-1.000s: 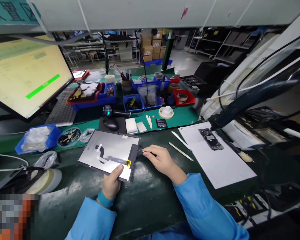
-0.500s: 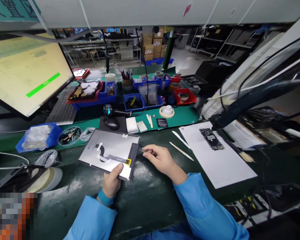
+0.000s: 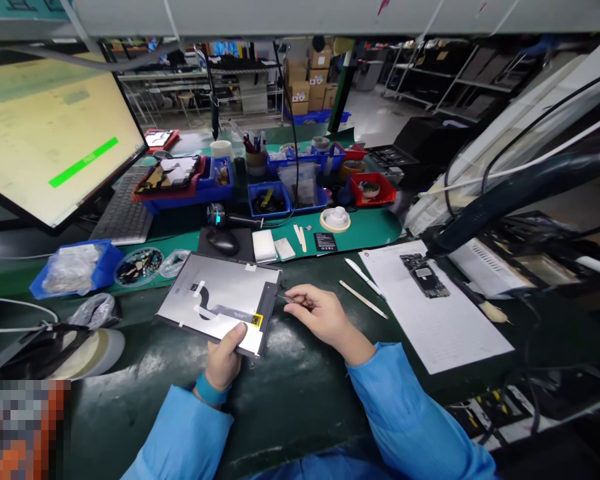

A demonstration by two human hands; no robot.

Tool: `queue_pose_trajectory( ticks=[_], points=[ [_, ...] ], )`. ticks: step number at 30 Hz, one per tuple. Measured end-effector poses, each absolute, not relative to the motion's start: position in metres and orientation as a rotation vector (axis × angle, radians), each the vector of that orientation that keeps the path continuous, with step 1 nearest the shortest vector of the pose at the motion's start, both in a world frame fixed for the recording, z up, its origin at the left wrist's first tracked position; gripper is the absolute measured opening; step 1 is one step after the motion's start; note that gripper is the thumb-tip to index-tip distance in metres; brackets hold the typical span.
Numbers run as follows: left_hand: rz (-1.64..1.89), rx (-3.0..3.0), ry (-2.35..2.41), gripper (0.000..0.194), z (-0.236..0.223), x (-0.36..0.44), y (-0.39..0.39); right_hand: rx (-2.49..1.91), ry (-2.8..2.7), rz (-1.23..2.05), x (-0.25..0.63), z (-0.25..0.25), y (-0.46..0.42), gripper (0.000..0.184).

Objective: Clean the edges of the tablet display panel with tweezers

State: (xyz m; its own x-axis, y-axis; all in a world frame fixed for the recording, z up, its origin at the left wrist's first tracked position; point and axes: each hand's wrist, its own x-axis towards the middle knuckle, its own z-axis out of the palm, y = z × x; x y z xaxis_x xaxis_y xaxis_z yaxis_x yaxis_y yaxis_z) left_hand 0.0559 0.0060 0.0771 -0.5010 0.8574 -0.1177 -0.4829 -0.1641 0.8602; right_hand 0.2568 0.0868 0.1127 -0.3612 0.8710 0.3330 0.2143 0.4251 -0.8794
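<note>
My left hand [image 3: 223,357] grips the lower edge of a tablet screen panel [image 3: 230,283], thumb on top of its silvery back. The panel is tilted above the bench, with a black flex cable [image 3: 206,303] and a yellow-framed label patch [image 3: 257,321] on it. At its right edge, my right hand [image 3: 320,317] pinches a thin dark metal tool [image 3: 283,297], whose tip points at the panel's dark border. Most of the tool is hidden by the fingers, and whether its tip touches the panel I cannot tell. Both sleeves are blue.
A white pen [image 3: 364,277] and a pale stick [image 3: 363,299] lie right of my hands. Beyond them, a circuit board [image 3: 425,275] rests on paper [image 3: 443,340]. A mouse [image 3: 223,242], blue bins [image 3: 269,200] and a monitor [image 3: 55,133] stand behind; a tape roll [image 3: 100,350] is at left.
The view has tilted slightly downward. Both hands keep nearly the same places, with the panel in my left hand and the thin tool in my right.
</note>
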Motion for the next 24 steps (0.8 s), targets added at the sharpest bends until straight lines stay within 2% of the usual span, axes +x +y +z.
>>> queue_pose_trajectory(
  ticks=[4, 8, 16, 19, 24],
  points=[
    [1.829, 0.485, 1.127, 0.052, 0.078, 0.056, 0.006, -0.893, -1.88, 0.903, 0.257, 0.115, 0.087, 0.015],
    [1.835, 0.486, 1.155, 0.054, 0.08, 0.057, 0.005, -0.838, -1.979, 0.828, 0.259, 0.12, 0.088, 0.02],
    [1.823, 0.478, 1.169, 0.06, 0.086, 0.06, 0.006, -0.928, -1.791, 1.038, 0.255, 0.115, 0.084, 0.018],
    [1.83, 0.454, 1.165, 0.061, 0.088, 0.061, 0.006, -0.897, -1.855, 0.98, 0.256, 0.12, 0.085, 0.013],
    [1.82, 0.476, 1.19, 0.065, 0.087, 0.06, 0.006, -0.847, -1.955, 0.898, 0.258, 0.122, 0.086, 0.024]
  ],
)
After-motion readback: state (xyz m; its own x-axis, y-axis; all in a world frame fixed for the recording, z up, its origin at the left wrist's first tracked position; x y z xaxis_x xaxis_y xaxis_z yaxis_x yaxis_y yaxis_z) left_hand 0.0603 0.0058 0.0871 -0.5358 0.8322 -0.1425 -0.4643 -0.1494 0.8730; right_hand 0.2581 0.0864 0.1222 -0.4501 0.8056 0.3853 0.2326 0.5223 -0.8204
